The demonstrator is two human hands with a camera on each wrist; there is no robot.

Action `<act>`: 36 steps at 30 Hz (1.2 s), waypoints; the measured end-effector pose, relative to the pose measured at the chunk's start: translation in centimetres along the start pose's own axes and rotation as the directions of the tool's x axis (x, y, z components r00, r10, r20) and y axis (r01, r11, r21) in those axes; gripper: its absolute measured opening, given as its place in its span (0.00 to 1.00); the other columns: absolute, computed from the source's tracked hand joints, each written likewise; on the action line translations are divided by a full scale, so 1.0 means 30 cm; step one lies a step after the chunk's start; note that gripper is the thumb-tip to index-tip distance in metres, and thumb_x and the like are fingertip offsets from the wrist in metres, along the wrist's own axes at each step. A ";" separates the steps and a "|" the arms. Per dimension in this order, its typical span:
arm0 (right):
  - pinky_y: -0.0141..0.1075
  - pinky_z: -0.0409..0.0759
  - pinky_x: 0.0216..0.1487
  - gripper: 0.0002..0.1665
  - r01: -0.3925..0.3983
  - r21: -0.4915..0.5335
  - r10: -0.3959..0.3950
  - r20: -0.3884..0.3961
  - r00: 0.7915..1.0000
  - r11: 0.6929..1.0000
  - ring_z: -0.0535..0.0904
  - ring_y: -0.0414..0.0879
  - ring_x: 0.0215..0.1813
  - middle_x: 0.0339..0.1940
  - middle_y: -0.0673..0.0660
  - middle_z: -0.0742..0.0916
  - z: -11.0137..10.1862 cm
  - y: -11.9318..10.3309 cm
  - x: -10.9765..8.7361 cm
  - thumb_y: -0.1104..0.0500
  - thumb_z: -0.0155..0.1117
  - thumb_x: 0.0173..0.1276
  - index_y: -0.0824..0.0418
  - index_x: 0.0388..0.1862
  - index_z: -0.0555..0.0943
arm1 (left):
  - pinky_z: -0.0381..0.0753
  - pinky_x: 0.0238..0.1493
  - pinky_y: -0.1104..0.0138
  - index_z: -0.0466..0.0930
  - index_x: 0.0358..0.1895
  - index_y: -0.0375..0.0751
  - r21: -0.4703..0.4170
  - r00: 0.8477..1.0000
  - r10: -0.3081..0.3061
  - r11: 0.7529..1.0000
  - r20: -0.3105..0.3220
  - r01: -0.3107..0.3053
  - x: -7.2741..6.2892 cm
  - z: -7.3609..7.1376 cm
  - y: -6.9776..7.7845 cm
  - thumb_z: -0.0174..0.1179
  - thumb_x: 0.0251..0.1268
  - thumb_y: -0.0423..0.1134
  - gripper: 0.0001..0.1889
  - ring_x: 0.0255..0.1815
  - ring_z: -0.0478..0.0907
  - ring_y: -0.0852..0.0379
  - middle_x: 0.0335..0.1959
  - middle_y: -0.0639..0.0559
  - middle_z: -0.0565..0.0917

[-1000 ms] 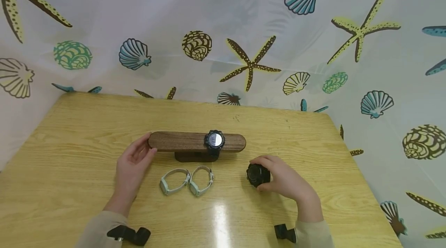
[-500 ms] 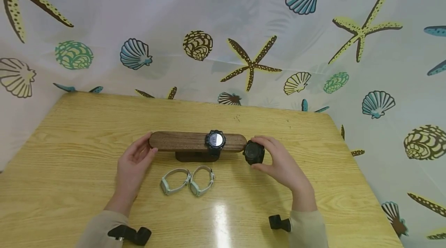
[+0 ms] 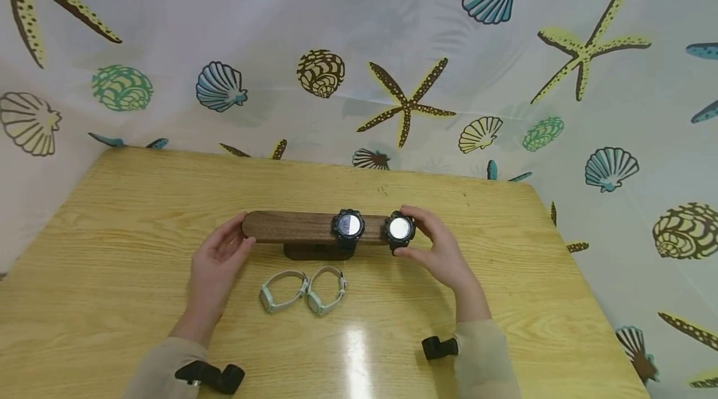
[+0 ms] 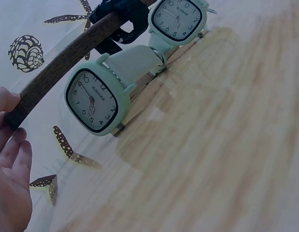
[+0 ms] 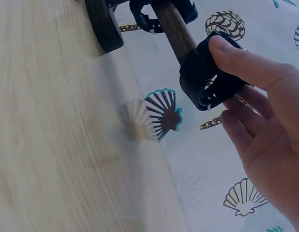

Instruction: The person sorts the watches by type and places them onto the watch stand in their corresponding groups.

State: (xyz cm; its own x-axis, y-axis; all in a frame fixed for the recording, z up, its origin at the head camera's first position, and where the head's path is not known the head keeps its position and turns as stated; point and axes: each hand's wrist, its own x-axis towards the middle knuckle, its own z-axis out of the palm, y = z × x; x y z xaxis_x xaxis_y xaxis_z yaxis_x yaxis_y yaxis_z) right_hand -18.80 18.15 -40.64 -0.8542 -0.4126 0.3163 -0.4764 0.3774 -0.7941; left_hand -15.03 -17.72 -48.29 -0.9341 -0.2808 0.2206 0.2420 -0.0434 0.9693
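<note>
My left hand (image 3: 210, 268) holds the left end of a dark wooden watch stand (image 3: 291, 227), thumb on one side and fingers on the other. At the bar's right end, my right hand (image 3: 440, 255) pinches a black wristwatch (image 3: 399, 229) between thumb and fingers. In the right wrist view the strap loop of that black wristwatch (image 5: 195, 79) goes around the bar's tip. A second black wristwatch (image 3: 348, 225) hangs on the bar, right of its middle. Two pale mint wristwatches, one left (image 3: 267, 299) and one right (image 3: 315, 303), stand before the stand with straps looped.
All of this is on a light wooden table (image 3: 140, 212). Behind and to the right hangs a white cloth (image 3: 258, 19) printed with shells and starfish. Each sleeve carries a black wrist mount, one left (image 3: 210, 377) and one right (image 3: 439, 348).
My right hand has carried the black wristwatch from the table's right side up and left onto the bar's right end. My left hand keeps holding the stand.
</note>
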 end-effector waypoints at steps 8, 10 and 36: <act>0.49 0.64 0.69 0.40 -0.030 0.057 0.028 0.044 0.999 0.998 0.67 0.56 0.67 0.66 0.64 0.72 0.025 0.010 0.020 0.72 0.72 0.54 0.67 0.67 0.68 | 0.72 0.59 0.73 0.72 0.63 0.33 -0.011 1.000 0.003 1.000 -0.007 -0.003 -0.002 0.007 0.006 0.63 0.61 0.27 0.25 0.63 0.70 0.58 0.64 0.41 0.73; 0.47 0.64 0.69 0.41 -0.042 0.058 0.040 0.051 0.998 0.997 0.68 0.55 0.67 0.66 0.63 0.72 0.031 0.011 0.024 0.71 0.72 0.54 0.67 0.67 0.68 | 0.72 0.59 0.73 0.72 0.63 0.33 -0.017 1.000 0.001 1.000 -0.006 -0.002 -0.002 0.008 0.008 0.63 0.61 0.27 0.25 0.63 0.70 0.57 0.64 0.42 0.73; 0.41 0.63 0.70 0.47 -0.064 0.008 0.063 0.099 0.993 0.998 0.66 0.46 0.69 0.69 0.49 0.71 0.107 0.108 0.072 0.61 0.76 0.52 0.51 0.71 0.66 | 0.71 0.59 0.73 0.72 0.63 0.33 -0.013 1.000 0.001 1.000 -0.002 -0.001 -0.005 0.007 0.006 0.63 0.61 0.27 0.25 0.64 0.70 0.58 0.64 0.42 0.72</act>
State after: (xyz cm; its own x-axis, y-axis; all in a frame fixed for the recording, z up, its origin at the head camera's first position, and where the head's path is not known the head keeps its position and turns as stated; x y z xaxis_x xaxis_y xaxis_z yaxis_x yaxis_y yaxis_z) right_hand -21.53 15.81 -44.21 -0.8578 -0.4679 0.2130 -0.4191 0.3965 -0.8168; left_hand -14.92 -17.49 -48.11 -0.9335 -0.2824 0.2210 0.2460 -0.0556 0.9677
